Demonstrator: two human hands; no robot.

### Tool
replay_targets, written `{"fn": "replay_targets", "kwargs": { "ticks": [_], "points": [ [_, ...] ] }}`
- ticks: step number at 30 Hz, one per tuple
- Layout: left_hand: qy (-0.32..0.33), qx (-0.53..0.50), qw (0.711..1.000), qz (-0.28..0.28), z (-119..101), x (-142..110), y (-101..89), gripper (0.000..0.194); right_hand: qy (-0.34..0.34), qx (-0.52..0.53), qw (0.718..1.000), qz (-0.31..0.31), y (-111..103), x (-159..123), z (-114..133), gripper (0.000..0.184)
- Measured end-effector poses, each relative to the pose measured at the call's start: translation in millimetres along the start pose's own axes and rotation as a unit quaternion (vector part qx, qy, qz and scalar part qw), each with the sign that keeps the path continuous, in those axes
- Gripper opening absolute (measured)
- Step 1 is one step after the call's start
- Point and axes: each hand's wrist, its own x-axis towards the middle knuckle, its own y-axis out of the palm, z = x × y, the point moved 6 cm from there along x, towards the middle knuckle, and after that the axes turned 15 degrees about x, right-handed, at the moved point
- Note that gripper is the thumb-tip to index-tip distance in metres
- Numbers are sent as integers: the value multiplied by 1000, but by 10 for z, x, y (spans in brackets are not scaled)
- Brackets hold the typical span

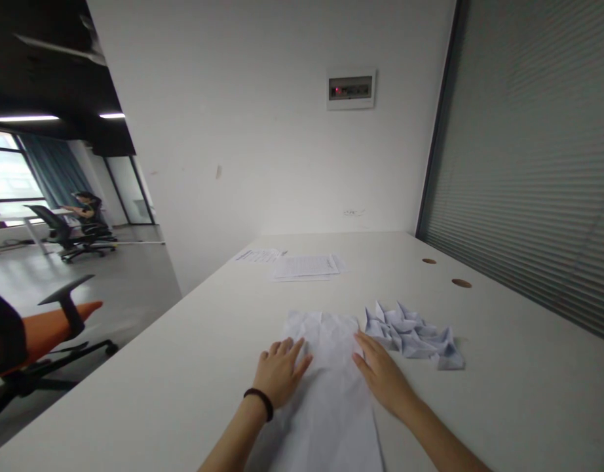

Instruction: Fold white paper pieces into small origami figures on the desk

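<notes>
A long white sheet of paper [326,406] with faint creases lies on the table in front of me, running toward the near edge of the view. On its left side rests my left hand [280,370], fingers spread and a dark band round the wrist. My right hand [380,370] touches the sheet's right edge, thumb and fingers apart and nothing between them. Just beyond the right hand sits a cluster of folded white paper pieces [413,331] with pointed tips standing up.
Printed sheets [306,265] lie farther back on the white table [194,367]. Two round holes, one a cable hole [462,283], are near the right edge by the blinds [523,170]. An orange office chair [49,331] stands at left; a seated person [88,210] is far behind.
</notes>
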Motion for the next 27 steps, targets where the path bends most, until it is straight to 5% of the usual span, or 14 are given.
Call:
{"fn": "replay_targets", "kwargs": {
  "ticks": [6,12,27],
  "points": [
    [24,-5,996,-86,-104,44,-2,45,-23,-26,998,61,89,-28,62,51],
    [81,-1,996,-34,-242,32,209,58,-18,-94,989,109,238,-90,24,64],
    [89,-9,996,-21,-234,57,187,57,1,-120,989,86,184,-67,-69,71]
  ]
}}
